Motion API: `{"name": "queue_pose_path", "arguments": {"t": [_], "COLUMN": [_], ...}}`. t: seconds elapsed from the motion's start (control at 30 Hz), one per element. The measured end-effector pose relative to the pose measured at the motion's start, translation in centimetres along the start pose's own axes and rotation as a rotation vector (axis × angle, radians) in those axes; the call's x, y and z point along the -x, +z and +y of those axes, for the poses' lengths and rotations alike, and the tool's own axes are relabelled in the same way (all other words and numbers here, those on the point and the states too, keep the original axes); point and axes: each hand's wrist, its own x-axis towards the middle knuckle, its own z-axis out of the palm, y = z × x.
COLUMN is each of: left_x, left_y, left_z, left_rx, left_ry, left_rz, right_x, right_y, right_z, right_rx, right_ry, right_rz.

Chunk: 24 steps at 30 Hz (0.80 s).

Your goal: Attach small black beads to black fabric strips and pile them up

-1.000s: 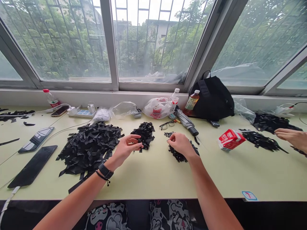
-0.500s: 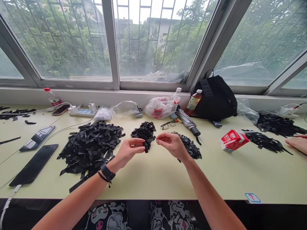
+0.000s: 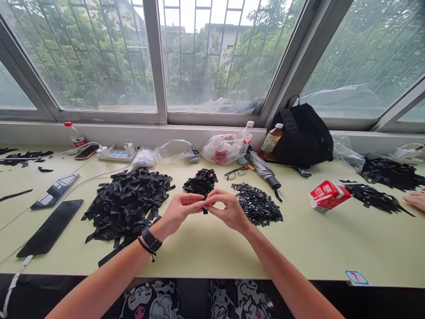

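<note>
Over the table in front of me my two hands meet at the fingertips. My left hand (image 3: pixel 179 213), with a black watch (image 3: pixel 151 239) on its wrist, is closed in a pinch on a short black strip (image 3: pixel 205 211), mostly covered by the fingers. Thumb and forefinger of my right hand (image 3: pixel 232 215) press together against the left fingertips; whatever they grip is too small to make out. Just behind the hands lies a small heap of black pieces (image 3: pixel 201 179). A bigger pile of cut black strips (image 3: pixel 129 201) spreads to the left, and small shiny black ring-like parts (image 3: pixel 259 204) lie to the right.
Eyeglasses (image 3: pixel 236 173), a folded umbrella (image 3: pixel 262 168), bottles and a black bag (image 3: pixel 300 133) line the window side. A red milk carton (image 3: pixel 328 195) stands right. Two dark devices (image 3: pixel 49 228) lie left. Another person's hand (image 3: pixel 416 199) shows at the right edge.
My right hand has moved left from beside the ring-like parts, and its fingertips now touch those of my left hand. The other person's hand has shifted toward the right edge.
</note>
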Motion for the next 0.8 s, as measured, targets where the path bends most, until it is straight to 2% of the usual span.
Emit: {"name": "queue_pose_path", "arguments": {"t": [0.13,0.2,0.27,0.43,0.5,0.63,0.8], "left_x": [-0.1,-0.1,-0.1,-0.3,-0.3,-0.2,0.1], "left_y": [-0.3,-0.3,-0.3,-0.4,-0.4,-0.3,-0.2], "left_z": [-0.1,0.0,0.1,0.0,-0.1,0.0,0.6], "left_rx": [-0.005,-0.020,-0.040,-0.067,-0.072,-0.053,0.045], "left_ry": [-0.002,0.006,0.020,0.026,0.020,0.018,-0.021], "left_rz": [0.016,0.024,0.040,0.070,0.079,0.066,0.019], "right_x": [-0.1,-0.3,-0.4,0.3,0.8,1.4,1.1], "right_y": [0.2,-0.6,-2.5,-9.3,-11.0,-11.4,-10.7], "right_z": [-0.5,-0.6,-0.1,3.1,4.3,5.0,5.2], "right_rx": [-0.066,-0.027,0.105,0.682,0.841,0.974,1.028], "right_ry": [0.063,0.082,0.111,0.317,0.434,0.568,0.591], "right_rz": [-0.045,-0.064,-0.046,0.128,0.105,0.036,0.008]}}
